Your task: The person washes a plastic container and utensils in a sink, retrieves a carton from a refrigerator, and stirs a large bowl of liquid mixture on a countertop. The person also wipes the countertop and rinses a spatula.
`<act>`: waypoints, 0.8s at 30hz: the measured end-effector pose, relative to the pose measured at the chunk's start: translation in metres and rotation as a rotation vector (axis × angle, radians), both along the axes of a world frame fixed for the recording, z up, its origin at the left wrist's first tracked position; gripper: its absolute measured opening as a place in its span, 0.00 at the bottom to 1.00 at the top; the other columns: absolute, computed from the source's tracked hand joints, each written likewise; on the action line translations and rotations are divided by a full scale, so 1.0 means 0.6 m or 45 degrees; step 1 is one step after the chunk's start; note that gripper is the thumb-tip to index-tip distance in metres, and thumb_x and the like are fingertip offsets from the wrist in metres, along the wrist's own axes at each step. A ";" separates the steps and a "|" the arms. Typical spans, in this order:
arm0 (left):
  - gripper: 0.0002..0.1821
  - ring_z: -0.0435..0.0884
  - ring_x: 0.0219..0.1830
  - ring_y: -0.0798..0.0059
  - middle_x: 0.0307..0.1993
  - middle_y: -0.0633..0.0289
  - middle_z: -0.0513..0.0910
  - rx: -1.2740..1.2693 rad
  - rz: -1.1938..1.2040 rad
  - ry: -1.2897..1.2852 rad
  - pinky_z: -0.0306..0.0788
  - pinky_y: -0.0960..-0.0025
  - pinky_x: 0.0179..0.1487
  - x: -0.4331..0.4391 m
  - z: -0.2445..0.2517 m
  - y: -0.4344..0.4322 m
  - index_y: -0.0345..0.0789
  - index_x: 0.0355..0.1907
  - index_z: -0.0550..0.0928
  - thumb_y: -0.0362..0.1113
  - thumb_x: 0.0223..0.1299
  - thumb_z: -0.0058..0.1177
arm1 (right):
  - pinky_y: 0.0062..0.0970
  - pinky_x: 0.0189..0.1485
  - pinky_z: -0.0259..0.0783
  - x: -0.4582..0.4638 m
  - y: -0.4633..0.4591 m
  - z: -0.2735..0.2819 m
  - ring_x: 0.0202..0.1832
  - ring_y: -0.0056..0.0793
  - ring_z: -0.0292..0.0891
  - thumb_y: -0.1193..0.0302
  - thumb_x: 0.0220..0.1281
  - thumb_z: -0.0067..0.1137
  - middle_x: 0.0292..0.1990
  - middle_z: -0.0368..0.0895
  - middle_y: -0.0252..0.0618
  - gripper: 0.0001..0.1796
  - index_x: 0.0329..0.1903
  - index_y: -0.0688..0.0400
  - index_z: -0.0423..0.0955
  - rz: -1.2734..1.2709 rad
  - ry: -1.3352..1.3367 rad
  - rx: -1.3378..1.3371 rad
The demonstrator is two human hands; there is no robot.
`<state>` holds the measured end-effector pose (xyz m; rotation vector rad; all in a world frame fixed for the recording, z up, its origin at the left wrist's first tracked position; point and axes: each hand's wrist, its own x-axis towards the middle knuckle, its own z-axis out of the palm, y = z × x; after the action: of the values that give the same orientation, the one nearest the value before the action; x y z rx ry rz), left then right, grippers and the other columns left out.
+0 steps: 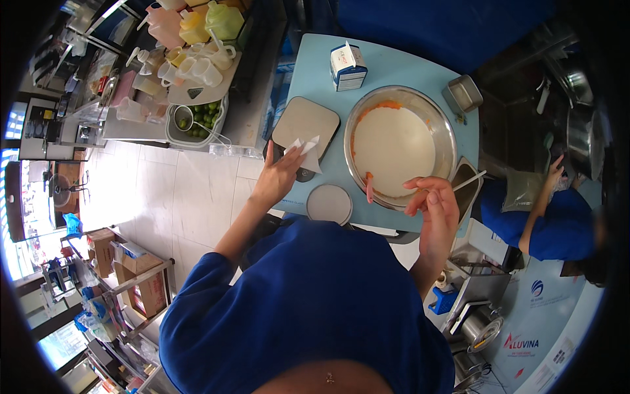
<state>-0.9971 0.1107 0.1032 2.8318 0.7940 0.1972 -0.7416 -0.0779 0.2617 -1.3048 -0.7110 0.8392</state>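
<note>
My left hand (280, 177) presses a white paper tissue (310, 152) against the near edge of a kitchen scale (306, 123) with a flat, pale top. Raised over the near right rim of a wide steel mixing bowl (449, 143), my right hand (435, 204) has loosely curled fingers, spread apart, with nothing visible between them. Creamy white liquid (393, 147) fills the bowl, and orange residue (386, 105) clings to its wall. A pink utensil (369, 189) leans at the near rim. Behind my right hand, a white stick (470, 180) crosses a metal tray (465, 194).
On the pale blue glass table (315, 59) stand a carton (348, 66), a small metal container (462, 93) and a round lidded tub (330, 204). Left, a counter holds jugs (192, 69) and a basin of limes (204, 118). A co-worker's arm (541, 197) is at the right.
</note>
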 end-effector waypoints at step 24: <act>0.14 0.83 0.42 0.77 0.40 0.59 0.85 -2.031 0.817 -1.466 0.78 0.72 0.48 0.029 0.071 -0.001 0.29 0.47 0.81 0.39 0.69 0.52 | 0.21 0.35 0.67 -0.001 -0.010 -0.007 0.28 0.20 0.74 0.64 0.69 0.48 0.42 0.82 0.45 0.15 0.45 0.65 0.71 0.019 0.005 0.001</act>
<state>-0.9797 0.1103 0.1457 0.6899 0.8379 0.7298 -0.7424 -0.0837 0.2575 -1.2982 -0.7188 0.8529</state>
